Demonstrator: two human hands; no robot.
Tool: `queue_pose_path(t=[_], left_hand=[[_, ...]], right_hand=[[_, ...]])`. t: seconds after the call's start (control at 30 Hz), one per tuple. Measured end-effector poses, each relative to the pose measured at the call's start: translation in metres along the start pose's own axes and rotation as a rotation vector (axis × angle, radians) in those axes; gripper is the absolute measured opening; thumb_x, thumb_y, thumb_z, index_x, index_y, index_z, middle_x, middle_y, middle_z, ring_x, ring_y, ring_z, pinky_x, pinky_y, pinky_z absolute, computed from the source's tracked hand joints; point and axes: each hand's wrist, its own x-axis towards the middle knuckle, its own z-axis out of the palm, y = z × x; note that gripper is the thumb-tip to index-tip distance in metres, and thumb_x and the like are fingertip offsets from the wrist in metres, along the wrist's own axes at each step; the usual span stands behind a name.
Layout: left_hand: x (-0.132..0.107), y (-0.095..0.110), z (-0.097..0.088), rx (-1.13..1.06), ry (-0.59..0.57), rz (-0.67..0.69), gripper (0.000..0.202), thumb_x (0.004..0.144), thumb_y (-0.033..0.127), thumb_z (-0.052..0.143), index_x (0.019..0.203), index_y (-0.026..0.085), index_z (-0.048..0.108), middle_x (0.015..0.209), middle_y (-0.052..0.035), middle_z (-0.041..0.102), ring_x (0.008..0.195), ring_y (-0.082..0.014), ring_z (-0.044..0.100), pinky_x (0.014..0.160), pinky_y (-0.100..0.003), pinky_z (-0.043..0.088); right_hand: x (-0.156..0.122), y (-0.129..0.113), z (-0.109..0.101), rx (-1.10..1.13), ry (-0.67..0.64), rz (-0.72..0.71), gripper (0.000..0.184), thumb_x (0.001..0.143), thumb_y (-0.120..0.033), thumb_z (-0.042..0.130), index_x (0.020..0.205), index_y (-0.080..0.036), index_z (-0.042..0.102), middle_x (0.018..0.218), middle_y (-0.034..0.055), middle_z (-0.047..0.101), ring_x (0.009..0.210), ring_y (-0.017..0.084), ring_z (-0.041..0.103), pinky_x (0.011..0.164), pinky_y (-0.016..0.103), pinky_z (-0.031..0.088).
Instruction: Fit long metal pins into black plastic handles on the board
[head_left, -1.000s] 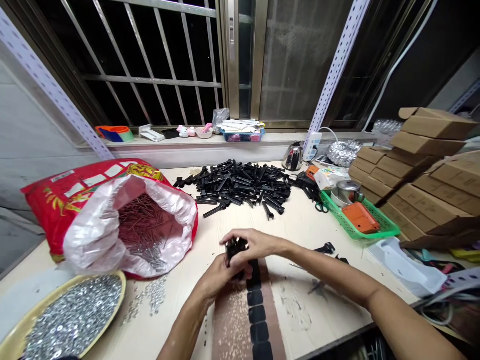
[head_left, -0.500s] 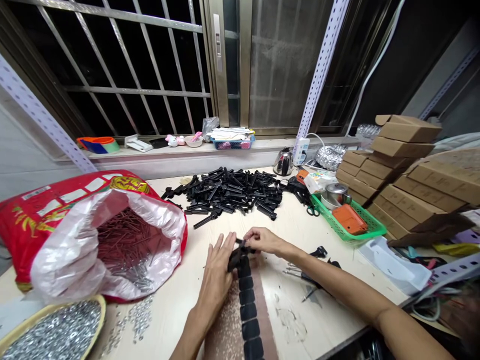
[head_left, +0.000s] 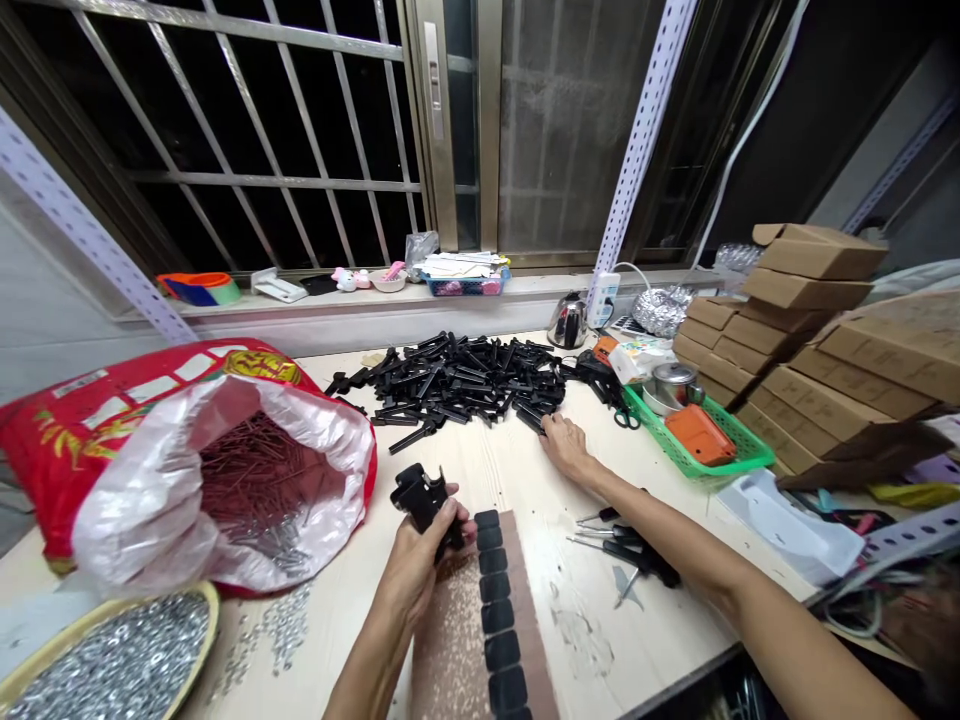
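My left hand (head_left: 435, 535) is closed around a black plastic bracket-like part (head_left: 420, 495), held above the table with its wide end pointing up and left. Farther off, my right hand (head_left: 566, 445) has its fingers curled on the end of a black tube-shaped plastic part (head_left: 529, 416) at the near right edge of a heap of similar black parts (head_left: 465, 375). Below my left hand, a row of black square pads (head_left: 496, 617) runs along a brown strip (head_left: 450, 650) toward me. Several screwdrivers (head_left: 626, 548) lie under my right forearm.
On the left, an open red-and-white sack (head_left: 150, 500) holds long screws, beside a yellow bowl (head_left: 212, 610) of metal nuts or washers. A green basket (head_left: 739, 465), scissors (head_left: 626, 418), a kettle (head_left: 568, 322) and stacked cardboard boxes (head_left: 817, 380) stand at the right.
Both hands were together at the top of the pad row. My left hand has lifted the black part up and left, while my right hand has moved away to the heap.
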Motion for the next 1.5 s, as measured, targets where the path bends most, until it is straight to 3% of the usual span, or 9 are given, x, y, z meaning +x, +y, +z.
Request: queue_pose_path(t=[0.17, 0.33, 0.47, 0.53, 0.63, 0.77, 1.07, 1.37, 1.5], left_hand=[[0.011, -0.007, -0.001, 0.431, 0.122, 0.250, 0.034, 0.072, 0.037, 0.068, 0.099, 0.016, 0.066, 0.083, -0.0040, 0.068, 0.081, -0.0213, 0.064, 0.078, -0.032, 0.048], [0.017, -0.006, 0.006, 0.613, 0.009, 0.505, 0.039, 0.068, 0.022, 0.067, 0.107, 0.022, 0.066, 0.116, -0.0069, 0.065, 0.111, -0.0285, 0.056, 0.099, -0.038, 0.038], [0.012, -0.003, 0.005, 0.687, -0.011, 0.547, 0.040, 0.069, 0.017, 0.065, 0.108, 0.024, 0.063, 0.113, -0.0055, 0.065, 0.111, -0.0281, 0.055, 0.104, -0.044, 0.032], [0.010, -0.004, 0.001, 0.568, 0.059, 0.406, 0.034, 0.069, 0.023, 0.069, 0.103, 0.020, 0.064, 0.099, -0.0069, 0.069, 0.098, -0.0279, 0.061, 0.094, -0.044, 0.043], [0.008, -0.007, -0.008, 0.130, 0.088, 0.061, 0.028, 0.069, 0.029, 0.072, 0.091, 0.013, 0.064, 0.085, -0.0089, 0.069, 0.083, -0.0254, 0.066, 0.076, -0.040, 0.054], [-0.002, -0.003, -0.020, -0.320, 0.045, -0.163, 0.028, 0.071, 0.016, 0.072, 0.098, 0.015, 0.062, 0.104, -0.0105, 0.067, 0.090, -0.0235, 0.065, 0.077, -0.047, 0.056], [-0.013, -0.009, -0.035, -0.426, 0.163, -0.160, 0.032, 0.076, 0.018, 0.070, 0.106, 0.017, 0.060, 0.082, -0.0043, 0.066, 0.071, -0.0150, 0.064, 0.067, -0.038, 0.059], [-0.036, -0.024, -0.048, -0.520, 0.162, -0.112, 0.042, 0.068, 0.019, 0.076, 0.107, 0.016, 0.059, 0.090, -0.0071, 0.065, 0.076, -0.0183, 0.063, 0.065, -0.041, 0.058], [-0.045, -0.026, -0.059, -0.513, 0.260, -0.096, 0.043, 0.067, 0.023, 0.077, 0.105, 0.016, 0.060, 0.083, -0.0052, 0.064, 0.071, -0.0166, 0.062, 0.062, -0.037, 0.057]], right_hand=[[-0.023, -0.017, -0.009, 0.156, -0.127, -0.149, 0.015, 0.083, -0.014, 0.045, 0.092, -0.015, 0.058, 0.094, 0.0089, 0.062, 0.090, 0.020, 0.058, 0.075, 0.030, 0.043], [-0.046, -0.054, -0.020, 0.454, -0.427, -0.270, 0.011, 0.082, -0.023, 0.049, 0.086, -0.016, 0.057, 0.066, -0.0009, 0.061, 0.057, 0.010, 0.061, 0.052, 0.018, 0.046], [-0.043, -0.068, -0.023, 0.710, -0.651, -0.298, 0.016, 0.083, -0.030, 0.053, 0.082, -0.014, 0.056, 0.065, -0.0008, 0.060, 0.051, 0.009, 0.059, 0.048, 0.018, 0.047], [-0.028, -0.064, -0.021, 0.536, -0.585, -0.313, 0.025, 0.087, -0.037, 0.052, 0.082, -0.014, 0.059, 0.069, 0.0011, 0.062, 0.053, 0.009, 0.060, 0.051, 0.018, 0.048], [0.003, -0.046, -0.015, 0.146, -0.186, -0.189, 0.026, 0.090, -0.037, 0.052, 0.084, -0.013, 0.061, 0.081, 0.0058, 0.065, 0.069, 0.012, 0.063, 0.060, 0.021, 0.048], [0.031, -0.017, 0.004, -0.062, 0.007, -0.080, 0.021, 0.091, -0.026, 0.053, 0.105, -0.011, 0.057, 0.105, 0.0098, 0.059, 0.092, 0.018, 0.059, 0.076, 0.034, 0.050], [0.043, 0.013, 0.024, -0.362, 0.092, -0.023, 0.028, 0.092, -0.027, 0.047, 0.113, -0.012, 0.053, 0.113, 0.0147, 0.053, 0.095, 0.021, 0.056, 0.077, 0.036, 0.046], [0.042, 0.034, 0.046, -0.537, 0.069, -0.220, 0.022, 0.086, -0.021, 0.045, 0.096, -0.014, 0.063, 0.099, 0.0196, 0.057, 0.092, 0.034, 0.058, 0.065, 0.041, 0.044], [0.057, 0.048, 0.052, -0.454, 0.054, -0.101, 0.027, 0.086, -0.035, 0.042, 0.081, -0.018, 0.063, 0.100, 0.0179, 0.060, 0.087, 0.035, 0.062, 0.063, 0.042, 0.046]])
